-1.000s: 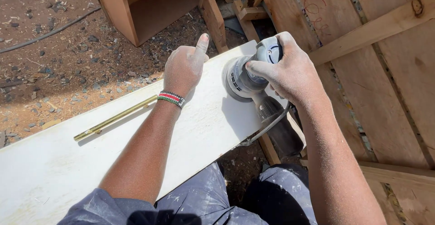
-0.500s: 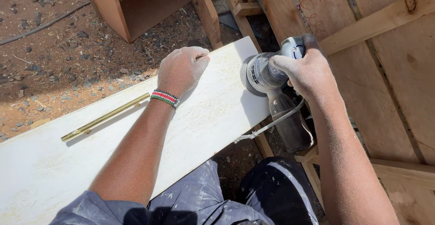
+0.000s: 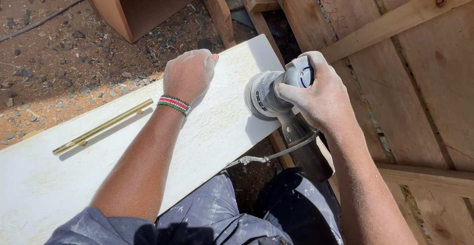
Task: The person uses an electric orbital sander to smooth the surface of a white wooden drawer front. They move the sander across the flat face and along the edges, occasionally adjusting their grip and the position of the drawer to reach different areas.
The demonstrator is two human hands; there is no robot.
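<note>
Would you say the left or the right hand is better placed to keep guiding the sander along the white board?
Right. The right hand already grips the sander on the white board, while the left hand rests fisted on the board, steadying it.

Sander (image 3: 269,96) on board (image 3: 217,126) right end; rod (image 3: 101,127) lies left.
</note>
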